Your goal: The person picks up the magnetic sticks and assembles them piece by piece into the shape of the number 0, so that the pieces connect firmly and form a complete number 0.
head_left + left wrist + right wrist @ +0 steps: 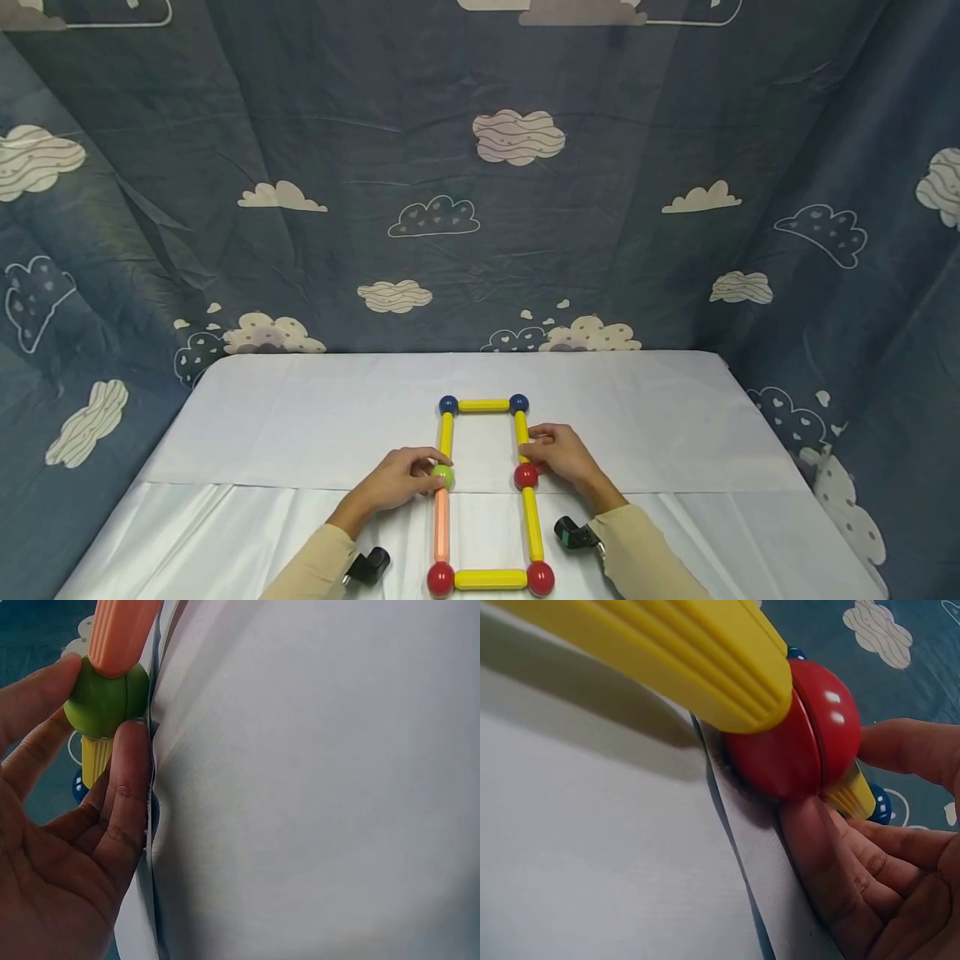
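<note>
A long rectangle of toy building rods and balls lies on the white table. My left hand (401, 477) pinches the green ball (444, 477) on its left side. From that ball an orange rod (442, 525) runs toward me and a yellow rod (446, 437) runs away. Opposite, my right hand (564, 455) holds the red ball (526, 476) with thumb and finger, other fingers near the far yellow rod (522, 433). In the right wrist view a near yellow rod (705, 664) meets this red ball. Part of each ball is hidden by fingers.
Two blue balls (448, 405) joined by a yellow rod (483, 406) form the far end. Two red balls (440, 579) with a yellow rod (491, 580) form the near end. A dark cloud-patterned curtain (570, 217) hangs behind the white cloth-covered table (300, 417).
</note>
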Demonstrator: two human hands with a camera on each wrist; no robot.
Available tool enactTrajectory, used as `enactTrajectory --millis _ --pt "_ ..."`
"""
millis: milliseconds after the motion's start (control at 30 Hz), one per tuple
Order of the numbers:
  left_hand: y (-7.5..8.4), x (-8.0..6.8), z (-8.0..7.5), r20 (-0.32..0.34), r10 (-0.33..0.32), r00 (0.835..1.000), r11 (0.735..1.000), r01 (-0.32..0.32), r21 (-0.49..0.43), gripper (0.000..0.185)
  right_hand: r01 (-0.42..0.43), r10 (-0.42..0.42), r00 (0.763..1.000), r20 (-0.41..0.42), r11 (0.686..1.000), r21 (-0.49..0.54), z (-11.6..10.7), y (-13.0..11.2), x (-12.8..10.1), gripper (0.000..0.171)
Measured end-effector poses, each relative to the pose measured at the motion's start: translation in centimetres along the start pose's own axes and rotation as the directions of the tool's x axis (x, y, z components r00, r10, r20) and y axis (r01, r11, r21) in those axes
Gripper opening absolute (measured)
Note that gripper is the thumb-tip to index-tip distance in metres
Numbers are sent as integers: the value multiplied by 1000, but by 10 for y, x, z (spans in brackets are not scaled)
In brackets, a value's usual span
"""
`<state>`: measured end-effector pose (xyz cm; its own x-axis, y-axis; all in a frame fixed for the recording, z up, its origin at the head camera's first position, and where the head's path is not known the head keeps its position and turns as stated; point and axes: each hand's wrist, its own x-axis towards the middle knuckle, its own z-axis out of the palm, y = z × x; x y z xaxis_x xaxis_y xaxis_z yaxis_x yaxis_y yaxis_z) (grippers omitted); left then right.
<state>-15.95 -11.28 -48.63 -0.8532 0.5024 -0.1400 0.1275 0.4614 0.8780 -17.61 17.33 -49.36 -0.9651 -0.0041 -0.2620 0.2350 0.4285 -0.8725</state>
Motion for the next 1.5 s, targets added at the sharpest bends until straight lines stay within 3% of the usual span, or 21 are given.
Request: enactTrajectory --millis 233,533,733,1300,1500 --pt "0 0 -1 4 3 1000 1000 -3 5 28 -16 14 1000 -28 998 -68 4 -3 -1 47" --pt "0 1 0 -14 -21 1000 999 21 44 28 -4 3 1000 -27 999 -33 4 -1 -2 44" --pt "-1 0 0 -22 0 1000 1000 0 29 29 -16 15 999 -31 999 -31 3 -2 -2 46" --pt "-6 2 0 -18 -14 1000 999 15 46 29 -27 25 999 -35 998 -51 5 -1 -4 48" --pt "-6 3 2 -31 -13 999 998 14 55 28 -27 25 999 -25 996 -89 5 -6 -8 57"
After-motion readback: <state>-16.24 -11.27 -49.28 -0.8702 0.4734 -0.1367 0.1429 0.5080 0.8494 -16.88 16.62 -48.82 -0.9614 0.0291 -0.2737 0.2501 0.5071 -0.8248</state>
